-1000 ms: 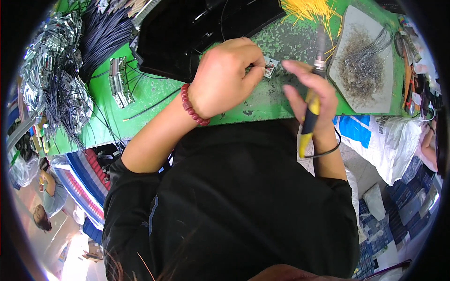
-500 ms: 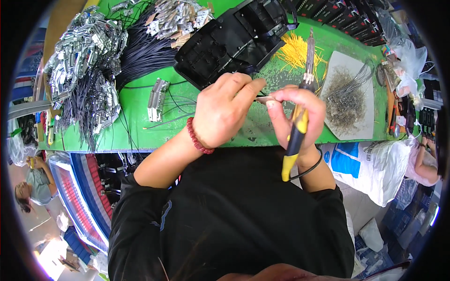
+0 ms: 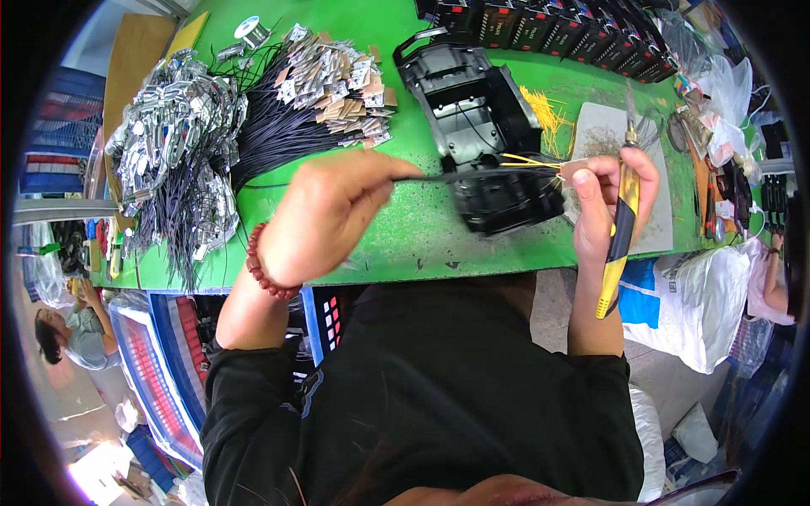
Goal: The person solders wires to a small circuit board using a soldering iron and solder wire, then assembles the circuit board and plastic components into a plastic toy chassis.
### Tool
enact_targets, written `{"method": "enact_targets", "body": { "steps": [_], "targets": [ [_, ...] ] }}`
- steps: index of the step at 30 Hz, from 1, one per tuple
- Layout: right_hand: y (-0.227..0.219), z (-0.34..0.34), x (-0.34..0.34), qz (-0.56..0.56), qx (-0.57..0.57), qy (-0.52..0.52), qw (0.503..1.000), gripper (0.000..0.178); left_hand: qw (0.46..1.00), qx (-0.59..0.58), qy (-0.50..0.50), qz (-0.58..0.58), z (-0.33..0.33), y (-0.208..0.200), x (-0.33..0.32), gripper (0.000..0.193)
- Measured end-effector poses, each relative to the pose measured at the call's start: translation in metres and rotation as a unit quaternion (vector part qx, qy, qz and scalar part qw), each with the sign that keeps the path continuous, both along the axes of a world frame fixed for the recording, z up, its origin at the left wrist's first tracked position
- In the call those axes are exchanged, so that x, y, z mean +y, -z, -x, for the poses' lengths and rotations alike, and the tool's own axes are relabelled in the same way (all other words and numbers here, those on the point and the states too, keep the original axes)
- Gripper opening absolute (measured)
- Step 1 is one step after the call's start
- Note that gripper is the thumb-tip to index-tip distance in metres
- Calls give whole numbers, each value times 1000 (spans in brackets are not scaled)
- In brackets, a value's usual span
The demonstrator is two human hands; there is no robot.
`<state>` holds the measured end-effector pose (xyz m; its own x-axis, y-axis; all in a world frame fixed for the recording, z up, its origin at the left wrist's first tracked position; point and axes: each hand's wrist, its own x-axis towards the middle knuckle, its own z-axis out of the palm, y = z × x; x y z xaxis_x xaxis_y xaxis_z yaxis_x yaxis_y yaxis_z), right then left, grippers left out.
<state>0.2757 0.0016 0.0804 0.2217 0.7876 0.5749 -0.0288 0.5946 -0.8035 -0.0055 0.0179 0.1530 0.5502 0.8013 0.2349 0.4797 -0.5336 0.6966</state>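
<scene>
My left hand (image 3: 325,219), with a red bead bracelet on its wrist, pinches dark wires (image 3: 481,175) between thumb and fingers, partly blurred. They stretch rightward to a small brown circuit board (image 3: 574,171). My right hand (image 3: 603,202) grips this board between thumb and forefinger. In the same hand rests a yellow-and-black soldering iron (image 3: 620,236), tip pointing away from me. Thin yellow wires (image 3: 527,160) stick out leftward from the board. Behind and below the stretched wires lies a black plastic toy-car shell (image 3: 464,80), a wire inside it.
Silver metal parts with black leads (image 3: 173,126) heap at the left, beside a pile of small boards (image 3: 333,80). A solder spool (image 3: 251,32) stands behind. Yellow wires (image 3: 548,114), a grey sheet with wire scraps (image 3: 662,219) and a row of black boxes (image 3: 548,29) occupy the right.
My hands have moved apart, the left leftward, the right rightward with the board and iron. The wires are now stretched between them. The black shell has turned and come closer to me.
</scene>
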Motion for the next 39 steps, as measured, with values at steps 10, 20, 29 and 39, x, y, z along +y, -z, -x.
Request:
{"method": "enact_targets", "body": {
  "steps": [10, 20, 29, 39],
  "targets": [
    [43, -42, -12, -21, -88, 183, 979, 43, 931, 173, 150, -284, -72, 55, 105, 24],
    [42, -59, 4, -95, -362, -5, 928, 42, 968, 100, 79, -217, -35, 54, 51, 40],
    [61, -43, -3, -67, -258, 12, 964, 31, 931, 40, 39, -360, -54, 118, 76, 7],
    [60, -25, 14, -101, -210, 126, 964, 29, 908, 126, 19, -398, -63, 113, 70, 12]
  ]
}}
